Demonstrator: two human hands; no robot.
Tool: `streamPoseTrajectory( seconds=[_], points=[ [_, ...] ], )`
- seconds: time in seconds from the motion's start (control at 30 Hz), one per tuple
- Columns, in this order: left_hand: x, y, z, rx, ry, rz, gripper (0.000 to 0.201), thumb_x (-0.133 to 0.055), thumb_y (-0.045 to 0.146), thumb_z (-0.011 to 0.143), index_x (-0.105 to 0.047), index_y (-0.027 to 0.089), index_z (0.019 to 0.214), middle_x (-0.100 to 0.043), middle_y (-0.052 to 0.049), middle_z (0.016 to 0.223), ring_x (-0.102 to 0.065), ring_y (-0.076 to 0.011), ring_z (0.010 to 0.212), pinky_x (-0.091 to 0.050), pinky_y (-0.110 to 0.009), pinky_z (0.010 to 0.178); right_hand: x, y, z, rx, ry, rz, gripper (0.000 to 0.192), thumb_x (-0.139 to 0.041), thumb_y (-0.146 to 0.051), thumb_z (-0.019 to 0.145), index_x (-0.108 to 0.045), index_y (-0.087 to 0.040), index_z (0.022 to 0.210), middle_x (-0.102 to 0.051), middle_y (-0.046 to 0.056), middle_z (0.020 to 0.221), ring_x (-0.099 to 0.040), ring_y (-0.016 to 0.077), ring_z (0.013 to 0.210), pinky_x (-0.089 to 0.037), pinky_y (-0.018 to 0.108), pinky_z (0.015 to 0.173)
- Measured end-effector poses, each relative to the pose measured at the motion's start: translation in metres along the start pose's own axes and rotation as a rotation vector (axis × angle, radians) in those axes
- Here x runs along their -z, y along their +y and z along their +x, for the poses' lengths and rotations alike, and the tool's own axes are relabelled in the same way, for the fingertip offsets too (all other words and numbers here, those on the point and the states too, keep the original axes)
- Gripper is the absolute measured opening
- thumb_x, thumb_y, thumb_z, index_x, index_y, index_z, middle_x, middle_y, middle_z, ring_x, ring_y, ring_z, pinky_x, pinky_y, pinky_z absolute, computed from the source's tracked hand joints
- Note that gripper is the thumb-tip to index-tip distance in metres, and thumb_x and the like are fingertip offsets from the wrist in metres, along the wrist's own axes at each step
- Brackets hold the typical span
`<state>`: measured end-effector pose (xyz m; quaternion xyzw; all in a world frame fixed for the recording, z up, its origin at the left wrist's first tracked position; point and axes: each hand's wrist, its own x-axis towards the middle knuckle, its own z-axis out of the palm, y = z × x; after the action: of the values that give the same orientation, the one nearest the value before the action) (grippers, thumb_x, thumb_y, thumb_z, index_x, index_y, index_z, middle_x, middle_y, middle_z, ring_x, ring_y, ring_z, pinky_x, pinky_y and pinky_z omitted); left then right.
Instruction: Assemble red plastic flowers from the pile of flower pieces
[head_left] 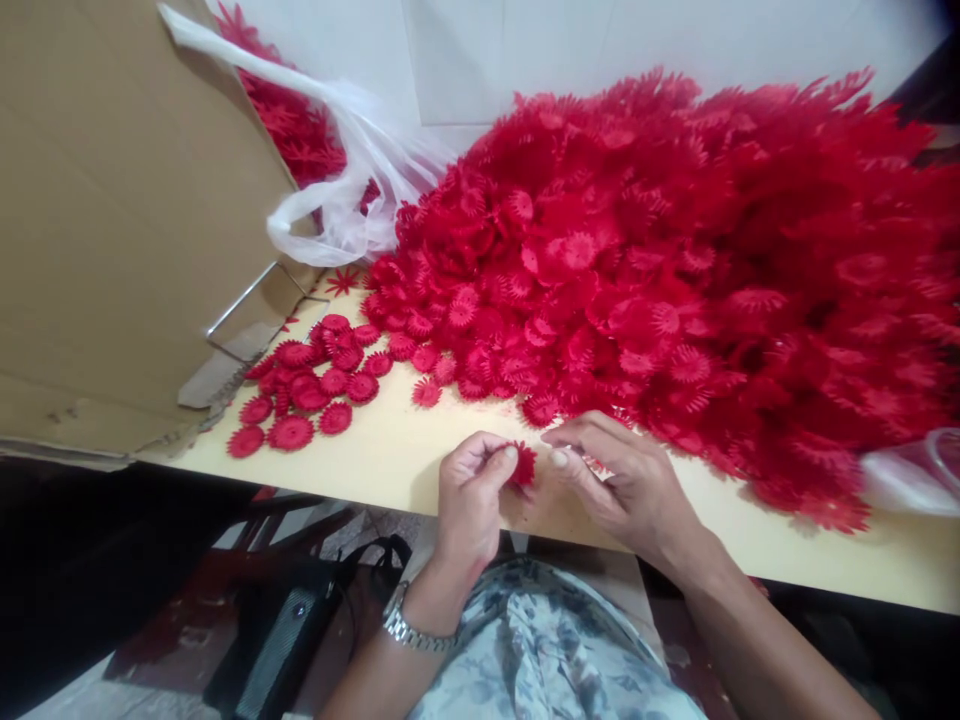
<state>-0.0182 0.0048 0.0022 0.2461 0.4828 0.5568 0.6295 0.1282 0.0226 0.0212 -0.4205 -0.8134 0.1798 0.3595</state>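
Observation:
My left hand (469, 495) pinches a small red plastic flower piece (523, 465) between thumb and fingers near the table's front edge. My right hand (622, 480) rests just right of it, its fingertips almost touching the piece and its fingers lying on another red piece at the pile's edge. A huge pile of red plastic flower pieces (675, 260) covers the table behind my hands. A smaller group of flat round red pieces (315, 385) lies spread out to the left.
A large cardboard box (127, 220) stands at the left on the pale table (390, 450). A white plastic bag (352, 180) with more red pieces lies behind it. A dark bag (300, 620) sits on the floor below. Clear plastic (915, 470) shows at the right.

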Motion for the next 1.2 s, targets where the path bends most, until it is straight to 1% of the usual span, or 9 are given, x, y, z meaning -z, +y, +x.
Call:
streamPoseTrajectory(
  seconds=[0.27, 0.6, 0.7, 0.8, 0.87, 0.93, 1.0, 1.13, 1.2],
  points=[
    [0.004, -0.007, -0.004, 0.024, -0.01, 0.116, 0.021, -0.067, 0.03, 0.071, -0.052, 0.016, 0.067, -0.053, 0.006, 0.052, -0.044, -0.0038, 0.038, -0.031, -0.014, 0.037, -0.008, -0.002, -0.008, -0.018, 0.017, 0.074, 0.015, -0.047, -0.017, 0.09, -0.061, -0.017, 0.088, -0.064, 0.005, 0.077, -0.059, 0.0137, 0.071, -0.047, 0.024, 0.063],
    [0.01, -0.012, -0.006, -0.164, -0.007, 0.315, 0.041, -0.062, 0.043, 0.077, -0.042, 0.017, 0.053, -0.036, 0.007, 0.05, -0.03, -0.0056, 0.046, -0.025, -0.019, 0.042, -0.012, -0.012, -0.009, -0.029, 0.045, 0.105, 0.011, -0.049, -0.018, 0.089, -0.06, -0.018, 0.085, -0.062, 0.004, 0.073, -0.057, 0.0128, 0.067, -0.045, 0.024, 0.059],
    [0.009, -0.01, -0.007, -0.188, -0.02, 0.34, 0.046, -0.061, 0.044, 0.078, -0.038, 0.017, 0.049, -0.03, 0.006, 0.049, -0.028, -0.0066, 0.048, -0.025, -0.02, 0.045, -0.013, -0.013, -0.007, -0.065, -0.012, 0.177, 0.009, -0.058, -0.025, 0.085, -0.059, -0.018, 0.082, -0.06, 0.002, 0.07, -0.056, 0.0124, 0.064, -0.044, 0.023, 0.057],
    [0.009, -0.008, -0.009, -0.185, -0.07, 0.333, 0.045, -0.055, 0.048, 0.081, -0.041, 0.017, 0.051, -0.034, 0.006, 0.05, -0.03, -0.0069, 0.047, -0.028, -0.02, 0.044, -0.014, -0.013, -0.006, -0.158, -0.103, 0.303, 0.01, -0.059, -0.026, 0.083, -0.058, -0.018, 0.077, -0.059, 0.0, 0.067, -0.055, 0.0112, 0.06, -0.043, 0.022, 0.054],
    [0.011, -0.007, -0.011, -0.152, -0.148, 0.34, 0.039, -0.055, 0.047, 0.081, -0.049, 0.017, 0.058, -0.042, 0.005, 0.051, -0.037, -0.0072, 0.046, -0.031, -0.019, 0.044, -0.015, -0.014, -0.006, -0.222, -0.101, 0.348, 0.01, -0.055, -0.022, 0.085, -0.058, -0.019, 0.076, -0.06, 0.0, 0.068, -0.056, 0.0113, 0.061, -0.043, 0.022, 0.056],
    [0.013, -0.007, -0.013, -0.098, -0.222, 0.337, 0.031, -0.058, 0.043, 0.08, -0.053, 0.017, 0.066, -0.049, 0.004, 0.052, -0.043, -0.0078, 0.046, -0.035, -0.019, 0.044, -0.015, -0.013, -0.007, -0.245, -0.051, 0.318, 0.012, -0.052, -0.02, 0.085, -0.058, -0.019, 0.075, -0.06, 0.0, 0.067, -0.056, 0.012, 0.062, -0.044, 0.023, 0.058],
    [0.015, -0.009, -0.014, -0.054, -0.246, 0.305, 0.025, -0.061, 0.039, 0.079, -0.055, 0.017, 0.07, -0.053, 0.003, 0.052, -0.048, -0.0087, 0.046, -0.04, -0.019, 0.045, -0.014, -0.011, -0.008, -0.24, 0.045, 0.216, 0.014, -0.051, -0.019, 0.085, -0.057, -0.019, 0.073, -0.059, 0.0, 0.065, -0.055, 0.0122, 0.06, -0.043, 0.024, 0.057],
    [0.017, -0.01, -0.016, -0.053, -0.167, 0.182, 0.02, -0.063, 0.033, 0.078, -0.055, 0.016, 0.07, -0.058, 0.002, 0.053, -0.053, -0.0097, 0.046, -0.044, -0.021, 0.046, -0.005, 0.007, -0.006, -0.265, 0.344, -0.091, 0.011, -0.05, -0.021, 0.086, -0.056, -0.02, 0.077, -0.056, 0.0, 0.066, -0.053, 0.0136, 0.059, -0.042, 0.026, 0.056],
    [0.016, -0.008, -0.016, -0.049, -0.126, 0.129, 0.016, -0.065, 0.028, 0.075, -0.057, 0.015, 0.071, -0.059, 0.001, 0.055, -0.055, -0.0101, 0.048, -0.045, -0.021, 0.047, 0.002, 0.02, -0.003, -0.242, 0.373, -0.268, 0.009, -0.05, -0.022, 0.086, -0.059, -0.02, 0.084, -0.058, 0.003, 0.071, -0.055, 0.0166, 0.064, -0.045, 0.029, 0.06]
  ],
)
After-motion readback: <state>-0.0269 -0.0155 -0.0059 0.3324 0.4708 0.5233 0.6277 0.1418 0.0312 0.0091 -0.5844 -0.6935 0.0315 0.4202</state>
